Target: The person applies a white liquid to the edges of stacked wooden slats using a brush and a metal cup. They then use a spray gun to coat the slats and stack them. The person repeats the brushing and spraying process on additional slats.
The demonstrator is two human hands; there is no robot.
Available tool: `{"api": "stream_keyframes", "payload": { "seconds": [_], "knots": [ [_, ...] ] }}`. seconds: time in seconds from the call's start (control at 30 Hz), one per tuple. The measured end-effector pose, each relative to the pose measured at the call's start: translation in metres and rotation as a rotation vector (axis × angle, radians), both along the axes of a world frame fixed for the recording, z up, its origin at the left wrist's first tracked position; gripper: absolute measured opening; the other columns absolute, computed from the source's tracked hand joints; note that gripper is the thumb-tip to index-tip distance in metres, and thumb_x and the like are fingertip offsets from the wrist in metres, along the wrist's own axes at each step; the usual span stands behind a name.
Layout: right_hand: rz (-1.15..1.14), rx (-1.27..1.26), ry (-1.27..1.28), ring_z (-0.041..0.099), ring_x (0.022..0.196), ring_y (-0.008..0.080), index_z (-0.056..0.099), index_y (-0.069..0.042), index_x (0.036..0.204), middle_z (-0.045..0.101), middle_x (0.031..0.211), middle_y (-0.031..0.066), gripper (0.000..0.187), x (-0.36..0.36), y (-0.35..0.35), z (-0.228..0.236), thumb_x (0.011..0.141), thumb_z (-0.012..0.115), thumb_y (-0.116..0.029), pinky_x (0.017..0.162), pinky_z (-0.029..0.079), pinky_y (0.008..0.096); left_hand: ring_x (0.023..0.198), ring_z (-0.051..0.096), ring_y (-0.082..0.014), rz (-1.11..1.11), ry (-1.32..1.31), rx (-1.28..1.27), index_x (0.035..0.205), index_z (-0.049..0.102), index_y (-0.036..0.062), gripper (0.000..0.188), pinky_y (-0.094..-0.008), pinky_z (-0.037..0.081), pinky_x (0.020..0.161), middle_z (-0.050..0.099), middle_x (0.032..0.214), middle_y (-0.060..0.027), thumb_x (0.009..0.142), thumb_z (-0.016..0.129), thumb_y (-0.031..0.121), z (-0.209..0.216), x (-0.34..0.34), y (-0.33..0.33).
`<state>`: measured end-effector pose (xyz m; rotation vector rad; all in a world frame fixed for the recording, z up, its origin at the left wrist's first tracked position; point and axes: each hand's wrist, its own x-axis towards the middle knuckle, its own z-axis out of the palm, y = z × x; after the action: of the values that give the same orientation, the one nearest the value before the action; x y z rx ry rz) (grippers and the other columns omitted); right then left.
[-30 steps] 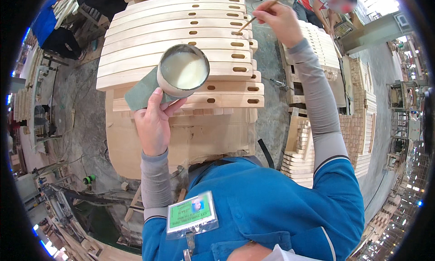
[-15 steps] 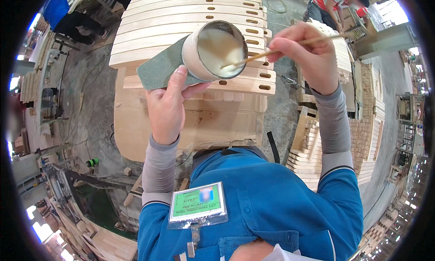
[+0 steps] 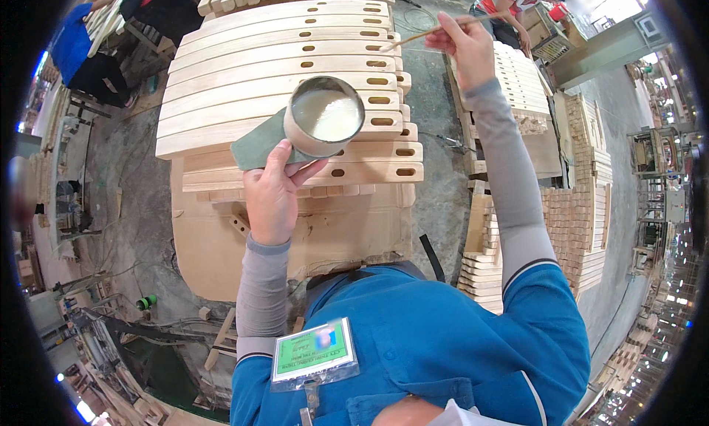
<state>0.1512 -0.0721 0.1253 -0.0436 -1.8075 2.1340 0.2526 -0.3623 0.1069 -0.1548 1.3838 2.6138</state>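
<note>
My left hand (image 3: 275, 200) is closed on a round cup (image 3: 295, 128) of creamy white liquid (image 3: 329, 116), together with a flat grey-green piece (image 3: 258, 141) at the cup's side. The cup hangs over the near part of a stack of pale wooden slats (image 3: 244, 79). Pinched in my right hand (image 3: 467, 48) is a thin wooden stick (image 3: 422, 35). Its whitish tip lies at the slotted right end of one of the farther slats; whether it touches the wood I cannot tell. Oblong slots run along the slats' right ends.
Brown cardboard (image 3: 221, 256) lies under the stack, on my side. More stacked slats (image 3: 517, 75) stand at the right, with piled wooden pieces (image 3: 576, 226) beside them. Co-workers are bent over at the far right (image 3: 509, 1) and far left (image 3: 77, 42). A hose lies on the concrete floor (image 3: 436, 226).
The stick has come out of the cup and moved forward to the slat ends with my right hand. My left hand and the cup sit slightly lower in view.
</note>
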Motion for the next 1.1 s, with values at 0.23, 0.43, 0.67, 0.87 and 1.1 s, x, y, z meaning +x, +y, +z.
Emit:
{"api": "stream_keyframes", "payload": {
  "seconds": [0.23,0.43,0.67,0.87,1.1],
  "knots": [
    [-0.039,0.313,-0.006,0.062,0.06,0.0172,0.05,0.002,0.079,0.06,0.071,0.0113,0.021,-0.045,0.008,-0.015,0.08,0.063,-0.016,0.056,0.054,0.0259,0.085,0.061,-0.0249,0.086,-0.017,-0.048,0.107,0.047,-0.0065,0.025,-0.0385,0.055,0.073,0.056,0.102,-0.013,0.088,0.044,0.009,-0.004,0.004,-0.023],
    [0.017,0.658,0.059,0.059,0.054,0.0115,0.055,0.0,0.075,0.06,0.061,0.006,0.024,-0.065,-0.022,-0.022,0.079,0.06,-0.023,0.052,0.049,0.0252,0.085,0.061,-0.0241,0.096,-0.02,-0.064,0.108,0.048,-0.0055,0.025,-0.0385,0.055,0.072,0.057,0.101,-0.0122,0.088,0.045,0.01,-0.003,0.003,-0.029],
    [-0.029,1.06,0.101,0.055,0.055,0.0047,0.057,-0.002,0.077,0.058,0.061,0.0019,0.021,-0.071,-0.033,-0.003,0.08,0.062,-0.022,0.051,0.046,0.0196,0.085,0.061,-0.0236,0.146,-0.01,-0.059,0.108,0.048,-0.0047,0.026,-0.0384,0.055,0.072,0.057,0.101,-0.0123,0.087,0.045,0.01,0.0,0.006,-0.035],
    [0.146,0.989,0.057,0.058,0.055,0.0153,0.057,-0.003,0.078,0.058,0.06,0.0065,0.028,-0.072,-0.036,-0.001,0.077,0.061,-0.03,0.055,0.046,0.0283,0.086,0.061,-0.0236,0.156,-0.007,-0.059,0.109,0.047,-0.0044,0.026,-0.0385,0.054,0.073,0.057,0.102,-0.0123,0.088,0.045,0.01,-0.002,0.006,-0.039],
    [0.109,0.851,0.055,0.058,0.052,0.0098,0.058,0.001,0.076,0.059,0.062,0.0058,0.03,-0.068,-0.043,0.005,0.075,0.065,-0.028,0.049,0.046,0.0223,0.086,0.061,-0.0232,0.148,0.026,-0.052,0.108,0.048,-0.0051,0.025,-0.038,0.054,0.074,0.057,0.101,-0.012,0.088,0.044,0.009,0.001,0.007,-0.035]
  ]
}}
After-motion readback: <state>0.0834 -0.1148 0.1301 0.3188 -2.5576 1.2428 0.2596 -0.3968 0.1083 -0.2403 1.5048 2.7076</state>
